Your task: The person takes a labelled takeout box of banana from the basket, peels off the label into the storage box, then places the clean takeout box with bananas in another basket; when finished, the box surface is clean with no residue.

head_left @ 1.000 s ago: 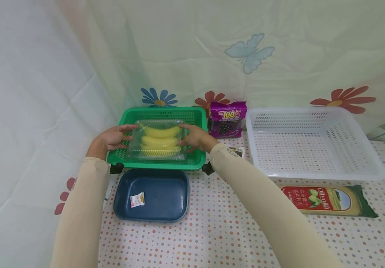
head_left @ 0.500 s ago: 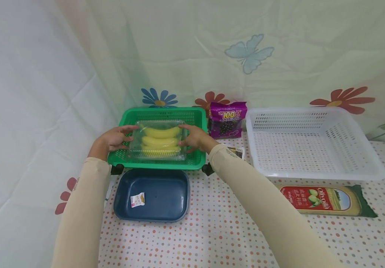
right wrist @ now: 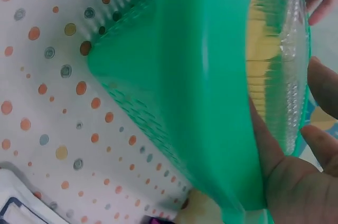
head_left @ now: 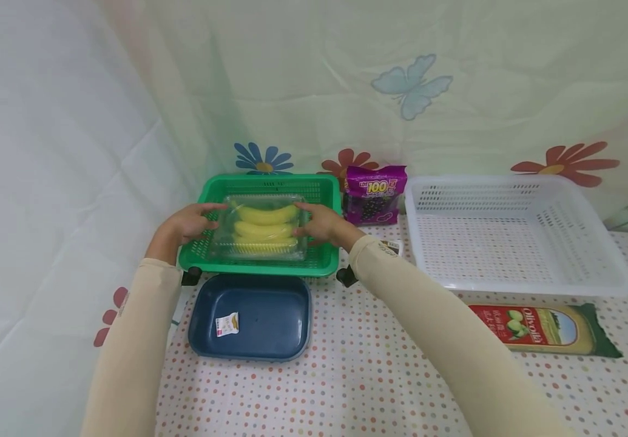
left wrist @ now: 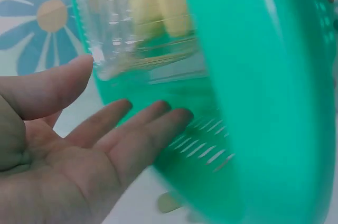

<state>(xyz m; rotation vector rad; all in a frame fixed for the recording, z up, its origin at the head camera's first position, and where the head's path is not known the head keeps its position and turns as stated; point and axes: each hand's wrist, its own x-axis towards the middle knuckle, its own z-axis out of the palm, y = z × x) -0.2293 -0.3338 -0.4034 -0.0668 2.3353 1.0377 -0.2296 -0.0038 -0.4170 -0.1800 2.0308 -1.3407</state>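
A clear plastic box (head_left: 223, 247) with several yellow bananas (head_left: 264, 230) inside sits in a green perforated basket (head_left: 270, 268). My left hand (head_left: 189, 223) is at the box's left side, thumb and fingers spread. In the left wrist view, a gap shows between these fingers (left wrist: 158, 121) and the box, and they reach over the basket's inside. My right hand (head_left: 321, 224) is at the box's right side, fingertips at its edge in the head view. The right wrist view shows its fingers (right wrist: 264, 134) extended beside the box, inside the basket's rim.
A blue tray (head_left: 270, 328) with a small white packet (head_left: 227, 324) stands in front of the basket. To the right are a purple grape-printed bag (head_left: 375, 195), a partly hidden small packet (head_left: 392, 246), a white basket (head_left: 516, 285) and a pasta pack (head_left: 559, 331).
The head view has shifted slightly, so the scene appears a little farther right. Both hands, the box and the basket keep about the same places relative to each other.
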